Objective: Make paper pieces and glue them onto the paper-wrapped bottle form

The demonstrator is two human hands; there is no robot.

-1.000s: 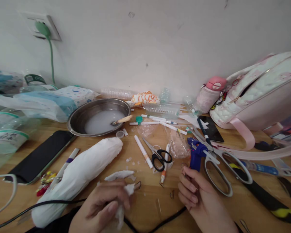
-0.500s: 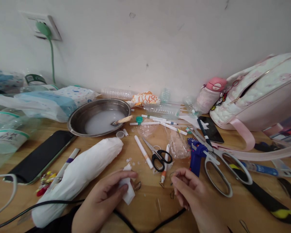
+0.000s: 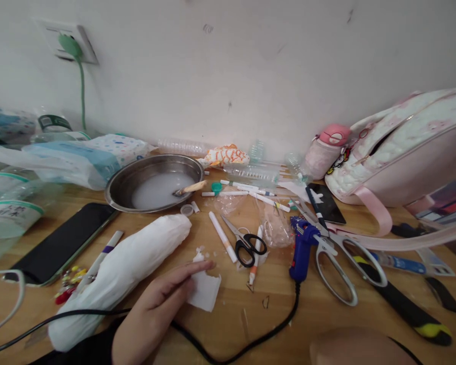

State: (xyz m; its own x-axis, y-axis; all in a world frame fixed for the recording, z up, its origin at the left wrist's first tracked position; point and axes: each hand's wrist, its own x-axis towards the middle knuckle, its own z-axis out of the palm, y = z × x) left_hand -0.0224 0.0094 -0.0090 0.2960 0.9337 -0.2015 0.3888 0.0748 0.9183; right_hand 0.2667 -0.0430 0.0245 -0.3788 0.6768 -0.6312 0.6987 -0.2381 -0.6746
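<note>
My left hand (image 3: 159,304) rests at the lower middle, thumb and fingers closed on a torn piece of white paper (image 3: 207,291). Of my right hand (image 3: 349,350), only a blurred part shows at the bottom edge; its fingers are out of sight. A long white paper-wrapped form (image 3: 129,276) lies left of my left hand. Ahead are black-handled scissors (image 3: 244,243) and an orange-and-white marker (image 3: 256,256). A small bent dark wire (image 3: 265,302) lies right of the paper. Further right is a blue glue gun (image 3: 302,248), its black cord (image 3: 247,350) running across the front.
At the back left stands a metal basin (image 3: 114,200) of cloudy liquid with a wooden-handled brush (image 3: 192,187). A phone (image 3: 63,243) lies left. Large grey-handled scissors (image 3: 338,276), a black-and-yellow cutter (image 3: 410,309), a pink bottle (image 3: 325,152) and a backpack (image 3: 414,152) are right.
My right hand has moved from beside the glue gun down to the bottom edge, mostly out of view. My left hand has stayed nearly in place; the paper now lies flatter and shows more.
</note>
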